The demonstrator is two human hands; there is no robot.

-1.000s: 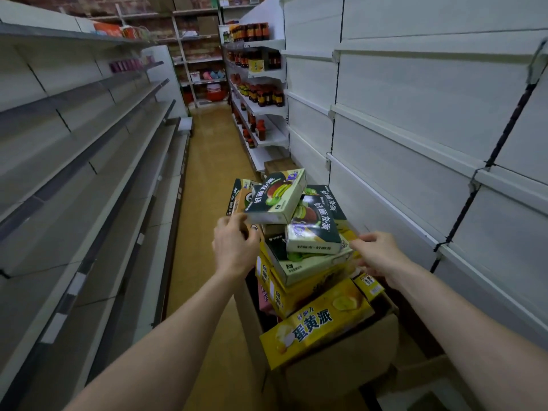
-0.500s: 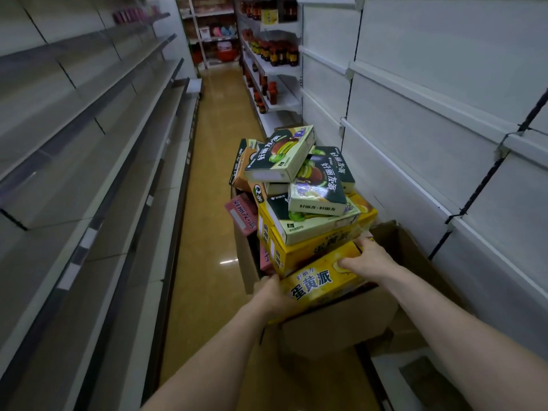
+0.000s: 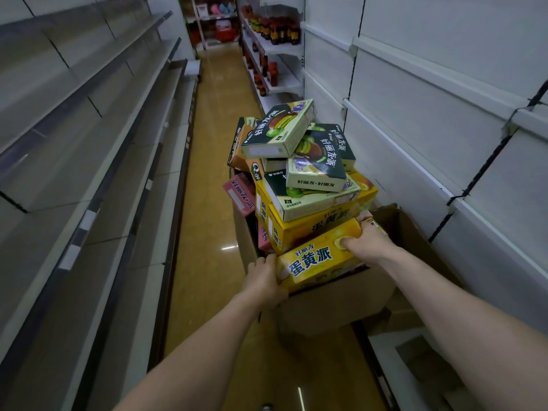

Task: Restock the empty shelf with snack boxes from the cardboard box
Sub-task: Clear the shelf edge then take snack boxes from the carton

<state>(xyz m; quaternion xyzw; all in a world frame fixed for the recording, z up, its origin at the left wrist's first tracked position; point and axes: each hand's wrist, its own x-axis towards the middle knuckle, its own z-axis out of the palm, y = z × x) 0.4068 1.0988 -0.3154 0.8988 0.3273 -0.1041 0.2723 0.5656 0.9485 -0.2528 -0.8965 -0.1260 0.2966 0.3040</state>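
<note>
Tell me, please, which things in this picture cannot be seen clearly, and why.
1. Head view: the inside of the cardboard box is hidden by the piled snack boxes.
2. Head view: the fingertips of the left hand are hidden by the yellow box that it grips.
3. Head view: the labels of the far bottles are too small and blurred.

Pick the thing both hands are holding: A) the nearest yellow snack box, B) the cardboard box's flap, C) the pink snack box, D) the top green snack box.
A: the left hand and the right hand grip opposite ends of the nearest yellow snack box, low in the pile.
</note>
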